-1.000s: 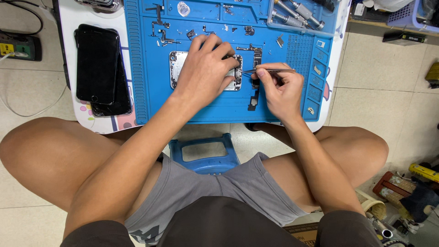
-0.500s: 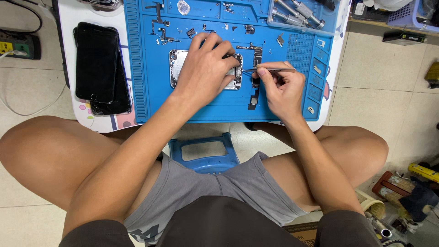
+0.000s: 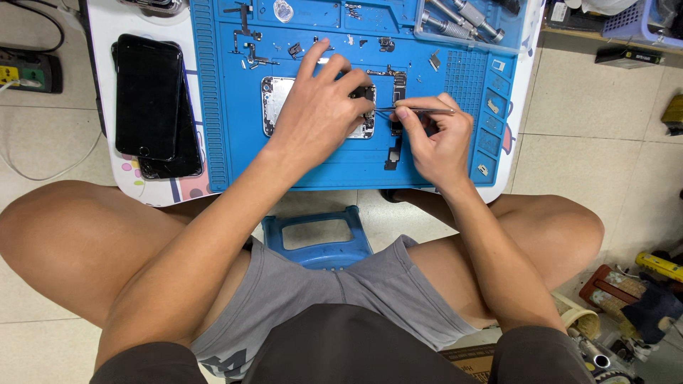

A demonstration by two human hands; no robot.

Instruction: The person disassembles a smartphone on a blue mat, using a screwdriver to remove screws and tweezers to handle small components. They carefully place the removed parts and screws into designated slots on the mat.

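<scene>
The left hand lies spread over the opened phone shell on the blue mat, fingers pressing down on it rather than closed round it, index finger stretched toward the top edge. The right hand is pinched shut on a pair of tweezers, whose tip reaches left to the shell's right edge, just by the left fingertips. Against the pictures of a second ago almost nothing has shifted: both hands sit in the same places, the tweezers at the same spot, so the work looks like slow, fine picking at one small part. Loose screws and small parts lie above on the mat; two dark phones are stacked to the left on the tabletop.
</scene>
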